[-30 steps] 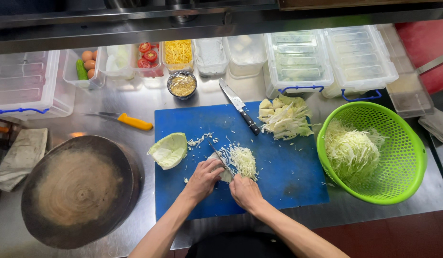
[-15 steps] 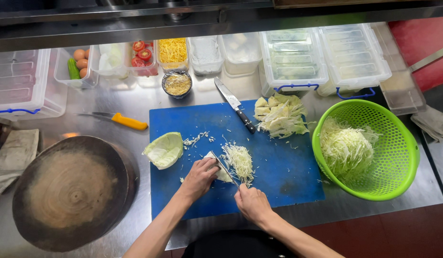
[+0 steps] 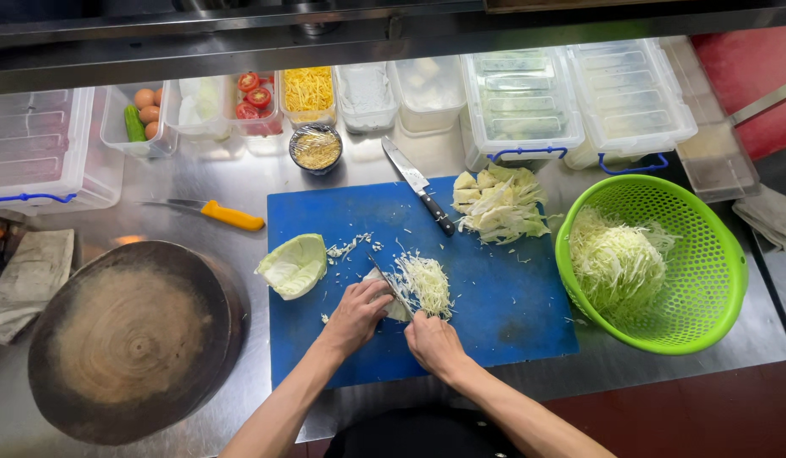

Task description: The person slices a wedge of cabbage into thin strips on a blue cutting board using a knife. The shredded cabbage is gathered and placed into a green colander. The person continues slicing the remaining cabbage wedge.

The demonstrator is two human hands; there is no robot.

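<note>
Steel counter, blue board (image 3: 495,297), right hand (image 3: 434,343) fingers clamped on half-hidden knife (image 3: 391,285), left hand (image 3: 356,312) fingers pressing cabbage piece (image 3: 384,293)

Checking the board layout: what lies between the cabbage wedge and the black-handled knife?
In the head view, only scattered cabbage shreds on bare blue board lie between the wedge and the knife.
</note>
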